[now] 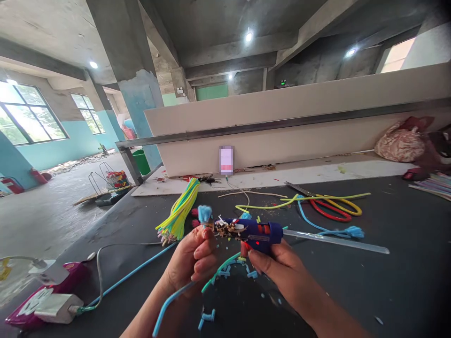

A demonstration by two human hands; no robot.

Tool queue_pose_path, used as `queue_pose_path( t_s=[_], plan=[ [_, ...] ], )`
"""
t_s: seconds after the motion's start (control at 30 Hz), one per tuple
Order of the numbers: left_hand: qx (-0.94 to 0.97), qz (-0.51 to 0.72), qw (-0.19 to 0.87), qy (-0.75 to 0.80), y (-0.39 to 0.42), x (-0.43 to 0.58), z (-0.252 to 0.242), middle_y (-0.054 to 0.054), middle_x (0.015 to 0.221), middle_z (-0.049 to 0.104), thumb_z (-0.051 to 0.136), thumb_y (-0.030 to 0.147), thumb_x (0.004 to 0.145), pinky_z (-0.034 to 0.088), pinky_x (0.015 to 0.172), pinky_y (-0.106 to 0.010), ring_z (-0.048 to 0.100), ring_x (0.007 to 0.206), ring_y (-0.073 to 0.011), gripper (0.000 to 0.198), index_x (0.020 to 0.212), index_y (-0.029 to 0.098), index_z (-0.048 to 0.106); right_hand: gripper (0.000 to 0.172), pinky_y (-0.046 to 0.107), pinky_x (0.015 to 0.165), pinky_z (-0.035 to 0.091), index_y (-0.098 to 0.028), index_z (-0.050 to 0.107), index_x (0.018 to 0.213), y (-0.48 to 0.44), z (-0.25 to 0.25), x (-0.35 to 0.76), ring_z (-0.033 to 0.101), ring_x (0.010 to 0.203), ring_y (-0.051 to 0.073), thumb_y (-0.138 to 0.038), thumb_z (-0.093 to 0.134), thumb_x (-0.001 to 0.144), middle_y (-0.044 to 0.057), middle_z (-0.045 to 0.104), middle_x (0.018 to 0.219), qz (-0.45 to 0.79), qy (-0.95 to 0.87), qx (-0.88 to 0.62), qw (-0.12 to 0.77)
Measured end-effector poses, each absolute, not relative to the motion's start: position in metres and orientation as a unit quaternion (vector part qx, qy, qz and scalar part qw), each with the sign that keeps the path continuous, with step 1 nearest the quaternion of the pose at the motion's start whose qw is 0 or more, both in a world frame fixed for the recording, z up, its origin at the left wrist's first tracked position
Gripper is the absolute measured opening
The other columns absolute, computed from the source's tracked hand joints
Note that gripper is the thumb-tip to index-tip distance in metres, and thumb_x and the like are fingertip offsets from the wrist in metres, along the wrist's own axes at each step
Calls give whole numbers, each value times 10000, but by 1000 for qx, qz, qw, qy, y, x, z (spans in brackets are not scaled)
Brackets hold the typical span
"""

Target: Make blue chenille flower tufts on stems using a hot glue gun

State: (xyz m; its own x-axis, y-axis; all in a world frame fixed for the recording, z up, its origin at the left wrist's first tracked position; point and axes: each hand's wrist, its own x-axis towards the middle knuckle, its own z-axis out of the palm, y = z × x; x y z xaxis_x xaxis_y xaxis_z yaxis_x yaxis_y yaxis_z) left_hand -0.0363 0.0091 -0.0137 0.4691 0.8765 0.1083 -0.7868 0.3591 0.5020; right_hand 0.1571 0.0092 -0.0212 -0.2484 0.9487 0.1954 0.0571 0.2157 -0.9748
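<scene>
My right hand (273, 260) grips a dark blue glue gun (255, 232), its red light lit and a long clear glue stick (338, 240) jutting from its back. Brown and white residue coats the gun's front. Pinched in my left hand (195, 258) is a blue pipe cleaner flower (205, 213) with a fluffy head; its bent stem (169, 305) trails below the hand. The gun's tip meets the flower just under its head, though whether they touch I cannot tell. Beneath my hands lie a green pipe cleaner (220, 272) and short blue pieces (207, 318).
A yellow-green pipe cleaner bundle (181, 206) lies at the back left. Scissors (329, 206) and another blue flower (352, 232) rest at the right. A phone (226, 160) leans against the back board. Chargers sit on a purple power strip (26, 312), cables running across the table.
</scene>
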Motion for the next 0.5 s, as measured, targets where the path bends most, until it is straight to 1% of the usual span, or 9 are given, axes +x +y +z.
queue_pose_path(
  t_s=[0.1, 0.2, 0.27, 0.37, 0.43, 0.47, 0.5],
  plan=[
    [250, 531, 802, 113, 13, -43, -11, 100, 468, 232, 523, 186, 823, 187, 231, -91, 173, 290, -18, 122, 704, 169, 500, 290, 283, 604, 365, -185, 669, 858, 13, -17, 161, 448, 610, 133, -456, 586, 794, 17, 550, 710, 530, -632, -338, 454],
    [248, 571, 775, 112, 15, -53, -5, 99, 476, 241, 473, 139, 844, 169, 245, -83, 221, 302, -17, 130, 716, 159, 475, 259, 271, 584, 353, -169, 628, 922, 16, -1, 176, 446, 577, 123, -402, 551, 839, -9, 530, 606, 574, -624, -306, 433],
    [251, 587, 762, 110, 14, -58, -1, 96, 482, 253, 458, 123, 849, 188, 258, -83, 254, 313, -17, 131, 722, 152, 469, 244, 265, 566, 369, -171, 594, 955, 15, 14, 196, 464, 569, 124, -382, 561, 837, -10, 540, 602, 597, -611, -345, 389],
    [268, 589, 754, 112, 14, -62, 3, 93, 486, 266, 458, 123, 850, 207, 269, -84, 266, 323, -17, 123, 731, 148, 475, 219, 250, 530, 405, -187, 567, 875, 8, 25, 238, 481, 550, 118, -381, 623, 790, -15, 534, 615, 587, -592, -452, 317],
    [290, 582, 751, 116, 14, -63, 2, 93, 485, 267, 470, 139, 850, 212, 272, -88, 261, 326, -19, 116, 735, 150, 482, 260, 242, 513, 429, -197, 582, 909, 4, 19, 268, 487, 572, 124, -400, 646, 760, -14, 520, 641, 551, -570, -531, 300],
    [303, 577, 750, 117, 14, -64, 2, 93, 485, 267, 479, 150, 848, 214, 273, -91, 259, 327, -21, 114, 735, 152, 484, 272, 241, 502, 436, -197, 593, 898, 3, 12, 282, 493, 566, 126, -417, 648, 748, -6, 526, 641, 538, -563, -565, 272],
    [316, 571, 748, 118, 14, -64, 1, 92, 486, 268, 488, 162, 847, 216, 275, -93, 258, 329, -22, 112, 735, 154, 485, 281, 240, 477, 432, -199, 603, 880, 4, 4, 296, 492, 539, 128, -440, 636, 741, -8, 516, 603, 504, -560, -601, 267]
  ],
)
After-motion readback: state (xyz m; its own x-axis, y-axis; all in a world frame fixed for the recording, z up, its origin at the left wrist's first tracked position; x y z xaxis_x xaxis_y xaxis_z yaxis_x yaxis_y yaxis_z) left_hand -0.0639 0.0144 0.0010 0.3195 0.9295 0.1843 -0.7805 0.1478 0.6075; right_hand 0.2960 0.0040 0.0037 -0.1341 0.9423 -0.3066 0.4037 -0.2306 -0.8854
